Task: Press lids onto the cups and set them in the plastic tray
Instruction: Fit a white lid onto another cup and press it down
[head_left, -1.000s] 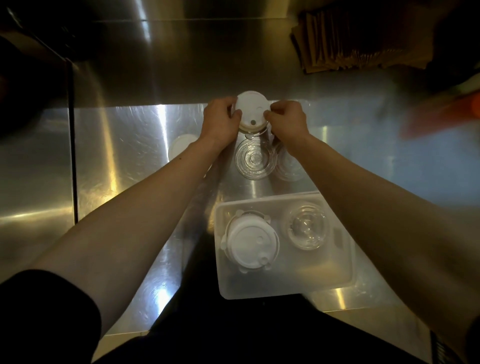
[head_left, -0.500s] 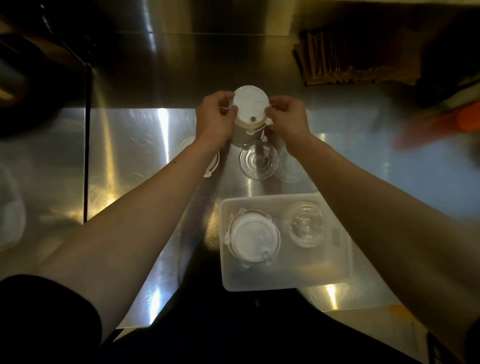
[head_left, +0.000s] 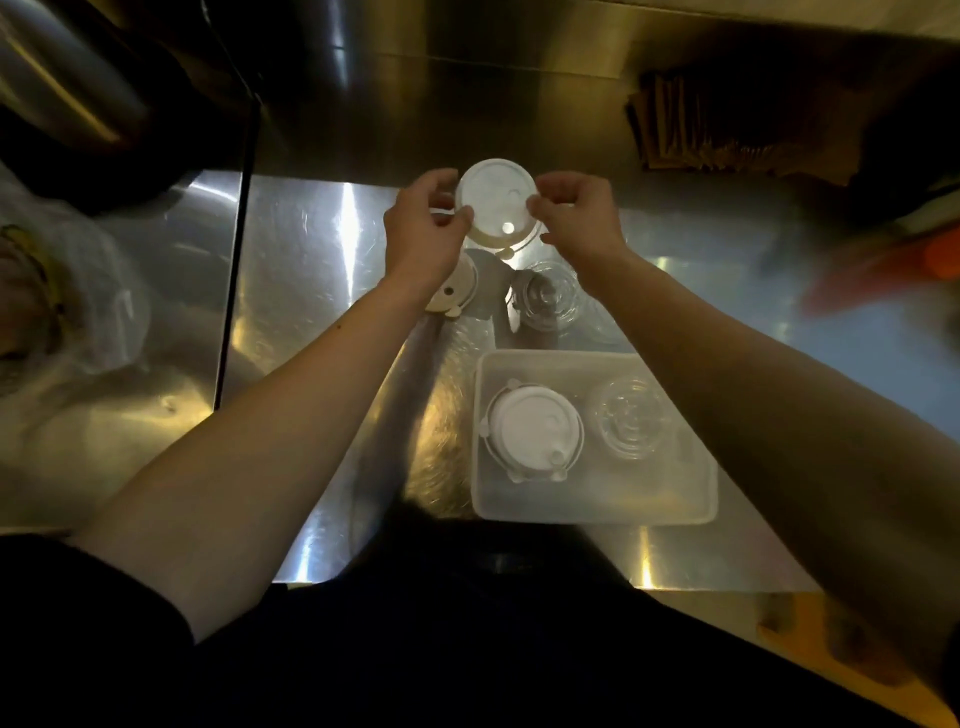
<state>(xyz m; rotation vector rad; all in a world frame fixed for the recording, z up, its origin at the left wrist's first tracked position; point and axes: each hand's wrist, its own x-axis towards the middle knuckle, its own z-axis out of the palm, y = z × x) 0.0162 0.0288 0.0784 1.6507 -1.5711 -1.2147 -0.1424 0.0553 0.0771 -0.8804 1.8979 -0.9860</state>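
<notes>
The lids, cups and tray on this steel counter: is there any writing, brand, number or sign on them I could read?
None: no text can be read in this view.
White lid held between left hand and right hand: plain, only a small hole shows.
Lidded cup in the plastic tray: any raised marks too blurred to read.
Clear cup on the counter: no print visible.
Brown stack at the back: too dark to tell.
</notes>
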